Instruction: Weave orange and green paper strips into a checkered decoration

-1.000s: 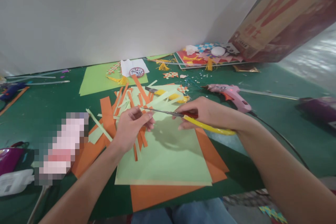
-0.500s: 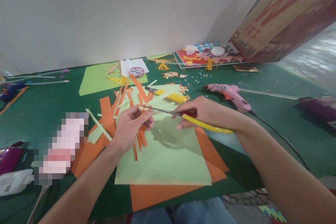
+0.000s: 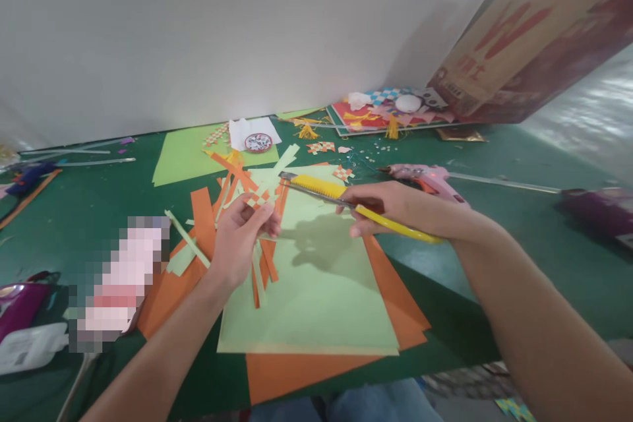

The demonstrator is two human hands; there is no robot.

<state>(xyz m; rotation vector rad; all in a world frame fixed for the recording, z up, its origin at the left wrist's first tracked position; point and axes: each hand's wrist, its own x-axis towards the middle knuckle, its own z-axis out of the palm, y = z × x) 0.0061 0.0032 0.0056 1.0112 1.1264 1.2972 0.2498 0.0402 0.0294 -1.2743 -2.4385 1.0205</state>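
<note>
My left hand (image 3: 241,231) is closed, pinching a small woven paper piece (image 3: 261,200) of orange and light green checks. Loose strip ends stick out of it, among them a pale green strip (image 3: 287,158) slanting up and away. In my right hand (image 3: 388,206) are scissors (image 3: 400,228) with yellow handles. Their blades point left toward the woven piece, apart from it. A yellow utility knife (image 3: 319,186) lies just behind the blades. Beneath both hands is a stack of light green paper (image 3: 316,303) over orange sheets (image 3: 301,372).
Cut orange and green strips (image 3: 202,208) pile up left of the stack. A pink glue gun (image 3: 430,179) lies behind my right hand, its cord running right. A pixelated phone-shaped object (image 3: 123,277) and a white bottle (image 3: 32,347) are at left. Yellow tassels (image 3: 307,129) lie behind.
The scissors and my right hand have drawn back slightly to the right, so the blades have left the woven piece. My left hand has shifted a little left and turned the piece into view.
</note>
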